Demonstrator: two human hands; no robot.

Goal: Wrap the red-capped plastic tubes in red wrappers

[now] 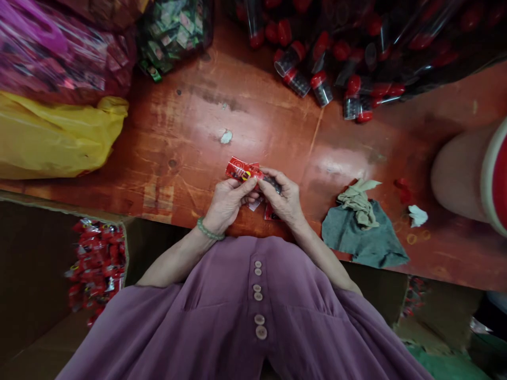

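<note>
Left hand (226, 203): fingers pinched on a red packet (242, 170), held just above the near edge of the desk (190, 132). Right hand (284, 199): fingers closed round a small dark tube (272, 183) touching the packet. Grey cloth (362, 235): right, near. Yellow bag (55, 137): far left. Red-capped tubes (317, 74): far.

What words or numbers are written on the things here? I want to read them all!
None can be read.
Red packet held by the left hand and right hand: white print and a round yellow mark, too blurred to read.
Red packets in the cardboard box: too small to read.
Green packets in the clear bag: too small and blurred.
Red-capped tubes: no readable label.
</note>
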